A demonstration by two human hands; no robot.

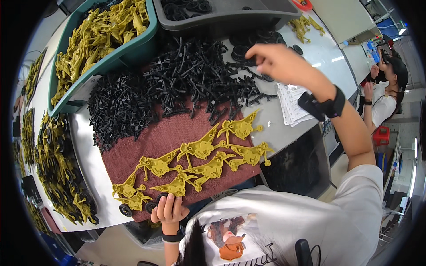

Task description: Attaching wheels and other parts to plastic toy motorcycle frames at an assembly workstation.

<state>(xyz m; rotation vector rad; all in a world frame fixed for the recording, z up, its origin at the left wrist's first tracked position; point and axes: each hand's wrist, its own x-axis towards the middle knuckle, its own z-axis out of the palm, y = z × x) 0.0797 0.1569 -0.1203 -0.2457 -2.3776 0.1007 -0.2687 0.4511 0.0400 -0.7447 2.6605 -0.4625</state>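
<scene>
My left hand (170, 209) is at the front edge of a dark red cloth (133, 153), its fingers closed on a small black wheel (151, 206). A second wheel shows at its fingertips, beside a yellow plastic toy motorcycle body (179, 184). To the left, another yellow body (133, 199) has a black wheel (125, 210) at its lower end. Several more yellow bodies (199, 148) lie in two rows on the cloth. Over loose black wheels (239, 53) at the far right, my right hand (279, 64) has its fingers curled; something dark is at the fingertips, too small to name.
Piles of small black parts (117, 104) and black rod-like parts (186, 66) cover the cloth's far side. Behind stand a green bin (153, 33) of yellow parts and a grey bin (230, 20) with wheels. Wheeled yellow pieces (57, 168) lie left; paper slips (290, 104) right. A co-worker (386, 88) sits beyond.
</scene>
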